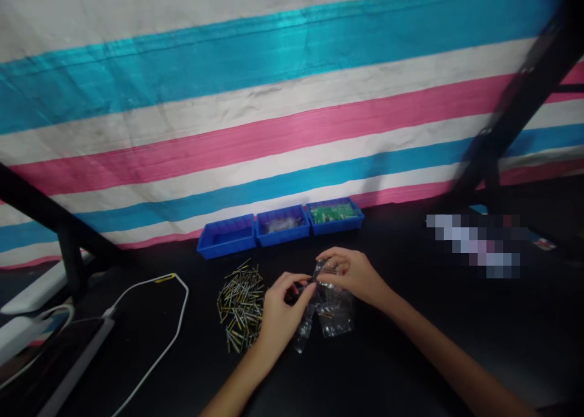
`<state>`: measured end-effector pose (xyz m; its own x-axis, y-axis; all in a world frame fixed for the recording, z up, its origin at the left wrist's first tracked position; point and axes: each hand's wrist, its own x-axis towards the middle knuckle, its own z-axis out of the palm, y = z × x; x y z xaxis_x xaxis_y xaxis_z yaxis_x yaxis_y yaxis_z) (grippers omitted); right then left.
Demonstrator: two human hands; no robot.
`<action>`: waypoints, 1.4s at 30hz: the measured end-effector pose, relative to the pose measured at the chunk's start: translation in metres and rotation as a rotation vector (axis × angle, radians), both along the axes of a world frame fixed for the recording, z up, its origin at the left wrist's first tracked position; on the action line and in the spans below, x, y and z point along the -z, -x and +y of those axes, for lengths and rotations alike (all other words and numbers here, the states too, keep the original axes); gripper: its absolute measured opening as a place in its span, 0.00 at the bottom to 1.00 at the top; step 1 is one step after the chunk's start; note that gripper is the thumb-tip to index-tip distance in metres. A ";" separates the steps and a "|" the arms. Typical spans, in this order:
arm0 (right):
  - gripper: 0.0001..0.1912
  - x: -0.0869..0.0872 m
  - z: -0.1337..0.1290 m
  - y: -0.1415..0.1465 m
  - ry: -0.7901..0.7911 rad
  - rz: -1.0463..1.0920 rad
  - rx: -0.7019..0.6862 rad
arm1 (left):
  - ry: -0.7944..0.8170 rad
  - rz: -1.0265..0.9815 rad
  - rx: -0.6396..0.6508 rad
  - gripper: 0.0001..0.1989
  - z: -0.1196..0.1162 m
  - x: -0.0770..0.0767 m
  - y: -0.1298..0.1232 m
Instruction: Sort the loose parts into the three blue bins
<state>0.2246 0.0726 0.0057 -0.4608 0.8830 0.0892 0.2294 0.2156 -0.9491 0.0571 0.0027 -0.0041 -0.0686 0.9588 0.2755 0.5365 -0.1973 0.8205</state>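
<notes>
My left hand is closed, thumb and fingertips pinching the edge of a small clear plastic bag. My right hand is closed too, its fingers curled at the same bag from the right; thin rod-like pieces seem to show by its fingertips. More clear plastic bags lie on the black table below both hands, and one has a few thin coppery pieces in or on it. Left of my left hand spreads a loose pile of thin metal pins, silver and yellow. Their exact kind is too small to tell.
Three joined blue bins stand behind the hands; the middle one holds clear bags, the right one green pieces. A white cable loops at left beside a dark flat device. Black frame legs stand either side before a striped sheet.
</notes>
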 end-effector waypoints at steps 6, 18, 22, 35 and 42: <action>0.17 -0.003 -0.012 0.009 0.039 0.061 -0.181 | 0.081 -0.206 0.013 0.09 0.001 0.001 0.001; 0.05 -0.010 -0.013 0.010 -0.181 0.094 -0.057 | -0.108 -0.107 0.016 0.05 0.007 -0.004 0.013; 0.11 -0.012 -0.015 0.010 -0.122 0.048 -0.032 | -0.139 -0.054 -0.009 0.06 0.010 -0.005 0.019; 0.07 -0.006 -0.004 -0.001 -0.401 -0.508 0.184 | -0.257 -0.241 -0.297 0.16 0.090 -0.029 0.041; 0.06 0.000 0.004 -0.007 -0.403 -0.549 0.191 | -0.084 0.174 -0.367 0.27 0.131 -0.028 0.042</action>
